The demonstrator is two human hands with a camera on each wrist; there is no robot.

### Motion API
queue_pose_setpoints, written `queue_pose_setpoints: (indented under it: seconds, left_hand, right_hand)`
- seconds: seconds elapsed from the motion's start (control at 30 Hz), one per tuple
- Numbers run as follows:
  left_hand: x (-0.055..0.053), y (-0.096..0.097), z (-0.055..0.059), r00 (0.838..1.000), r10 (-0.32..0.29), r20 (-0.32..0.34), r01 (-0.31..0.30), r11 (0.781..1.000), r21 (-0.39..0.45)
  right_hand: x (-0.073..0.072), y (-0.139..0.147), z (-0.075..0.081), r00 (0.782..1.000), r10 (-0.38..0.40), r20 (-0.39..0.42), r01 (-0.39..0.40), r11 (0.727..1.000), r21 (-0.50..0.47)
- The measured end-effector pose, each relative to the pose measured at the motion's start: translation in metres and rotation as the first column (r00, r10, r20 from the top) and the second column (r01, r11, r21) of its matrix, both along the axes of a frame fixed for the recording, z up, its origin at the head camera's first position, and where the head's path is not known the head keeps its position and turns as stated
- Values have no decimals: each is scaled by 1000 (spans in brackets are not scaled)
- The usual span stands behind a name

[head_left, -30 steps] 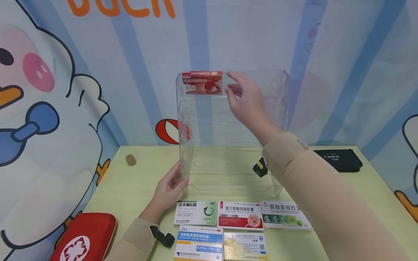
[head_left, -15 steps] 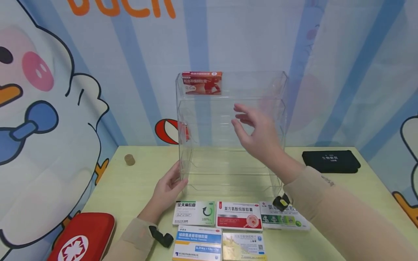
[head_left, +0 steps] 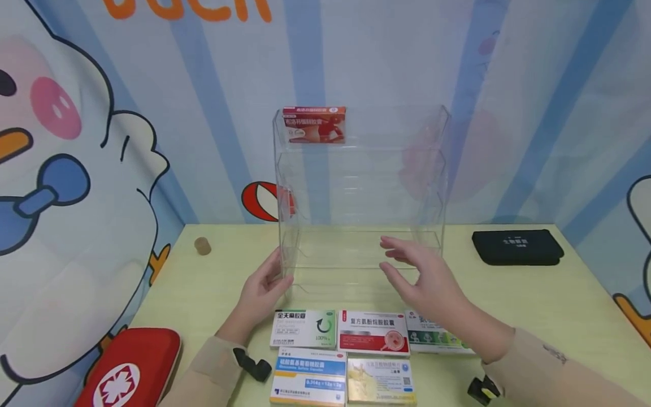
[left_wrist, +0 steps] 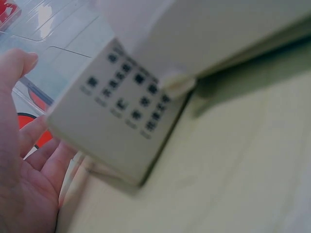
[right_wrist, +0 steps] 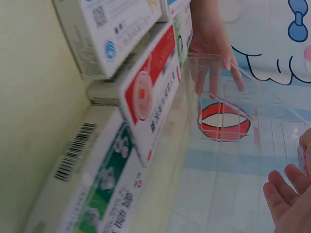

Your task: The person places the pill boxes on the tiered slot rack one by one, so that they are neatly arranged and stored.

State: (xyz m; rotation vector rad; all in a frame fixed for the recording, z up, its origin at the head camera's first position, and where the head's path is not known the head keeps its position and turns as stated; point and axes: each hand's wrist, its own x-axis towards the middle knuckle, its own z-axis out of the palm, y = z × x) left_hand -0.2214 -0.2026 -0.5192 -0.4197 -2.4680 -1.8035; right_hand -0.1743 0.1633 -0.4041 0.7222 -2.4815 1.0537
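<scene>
A clear plastic tiered display rack (head_left: pixel 361 192) stands on the table, with a red medicine box (head_left: pixel 315 125) in the left of its top tier. My left hand (head_left: pixel 260 289) grips the rack's lower left side, thumb toward the front. My right hand (head_left: pixel 427 277) hovers before the rack's lower right part, fingers loosely bent and holding nothing. Below it lie a green-banded medicine box (head_left: pixel 437 334), partly covered by the right forearm, a red-and-white box (head_left: pixel 373 332) and a white-and-green box (head_left: pixel 303 329). Nearer me are a blue-and-white box (head_left: pixel 308 377) and a yellow-and-white box (head_left: pixel 381 381).
At the front left lies a red case (head_left: pixel 129 367) with a white emblem. A black pouch (head_left: pixel 517 247) sits at the back right of the table (head_left: pixel 534 305), and a small brown cylinder (head_left: pixel 202 246) at the back left. A cartoon-printed cloth (head_left: pixel 229 113) hangs behind.
My right hand has come down from beside the red box at the rack's top to its lower part, fingers staying apart. The left hand keeps its grip on the rack.
</scene>
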Motion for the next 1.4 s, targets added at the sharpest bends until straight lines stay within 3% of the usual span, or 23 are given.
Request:
queue_pose_setpoints:
  seconds: [0.33, 0.63, 0.8, 1.07, 1.17, 1.3, 1.4]
  left_hand:
    - [0, 2, 1, 1000, 12, -2, -12, 1000, -20]
    - [0, 2, 3, 1000, 11, 2, -11, 1000, -14]
    - [1, 2, 3, 1000, 2, 3, -2, 1000, -3]
    - [2, 3, 2, 1000, 14, 10, -14, 1000, -11]
    - [4, 3, 2, 1000, 6, 11, -6, 1000, -5]
    - [4, 4, 3, 1000, 7, 12, -7, 1000, -15]
    - [3, 4, 4, 1000, 17, 17, -17, 1000, -26]
  right_hand:
    - [50, 19, -35, 996, -6, 93, -7, 990, 139]
    - [81, 26, -54, 987, -21, 158, -28, 952, 305]
    - [89, 33, -61, 958, -43, 285, -63, 934, 351]
    - [92, 38, -69, 938, -8, 347, -123, 927, 354]
    - [93, 39, -71, 943, 5, 334, -132, 924, 360]
    - [95, 42, -74, 965, 26, 262, -124, 923, 364]
    - [96, 43, -75, 965, 36, 260, -128, 930, 345]
